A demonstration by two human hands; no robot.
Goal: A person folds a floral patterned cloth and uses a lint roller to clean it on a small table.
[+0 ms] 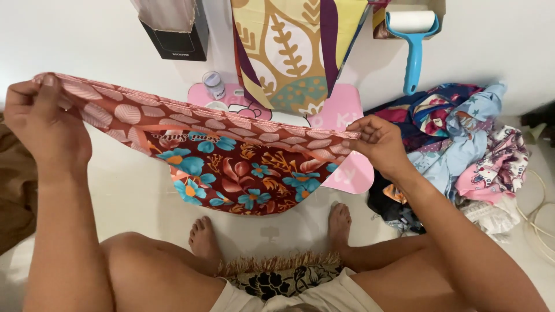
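The left hand [46, 124] pinches one corner of a red floral cloth [231, 162], whose long top edge runs level across to the right hand [378, 144], pinching the other corner above the floor [133, 190].

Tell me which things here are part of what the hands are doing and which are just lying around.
In hand:
left hand
right hand
floral cloth, stretched between both hands

Lying about:
clothes pile
lint roller
pink mat
small jar
leaf-print fabric
black box
cable
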